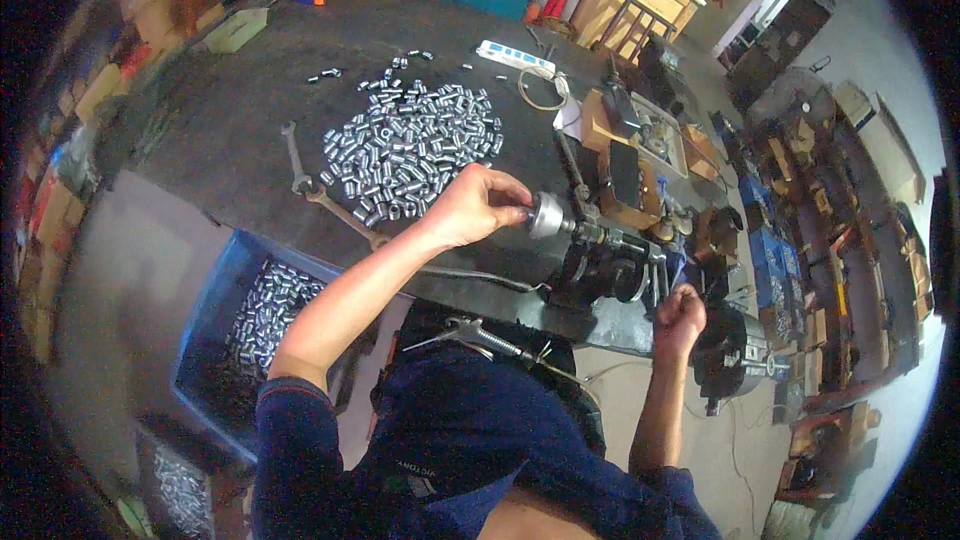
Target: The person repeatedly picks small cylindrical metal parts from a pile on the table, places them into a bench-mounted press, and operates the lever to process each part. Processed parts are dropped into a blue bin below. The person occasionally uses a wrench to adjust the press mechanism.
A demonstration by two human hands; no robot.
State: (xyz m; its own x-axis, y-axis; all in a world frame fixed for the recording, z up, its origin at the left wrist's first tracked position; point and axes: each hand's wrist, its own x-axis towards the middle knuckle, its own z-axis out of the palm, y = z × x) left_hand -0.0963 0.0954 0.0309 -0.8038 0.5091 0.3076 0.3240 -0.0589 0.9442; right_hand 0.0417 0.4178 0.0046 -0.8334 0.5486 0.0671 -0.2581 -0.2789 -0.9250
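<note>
My left hand (480,205) has its thumb and fingers pinched together at the front of a round metal chuck (550,216) on a small bench machine (610,265). Whatever sits between those fingertips is hidden. On the machine's right side, my right hand (680,318) is closed around a lever handle (659,285). A big heap of short shiny metal sleeves (410,145) lies on the dark table just beyond my left hand.
Wrenches (296,158) lie left of the heap. A blue bin (215,310) with more sleeves stands below the table's left edge. An air blow gun (465,330) is before me. Farther back are a white power strip (515,56) and cardboard boxes (625,185).
</note>
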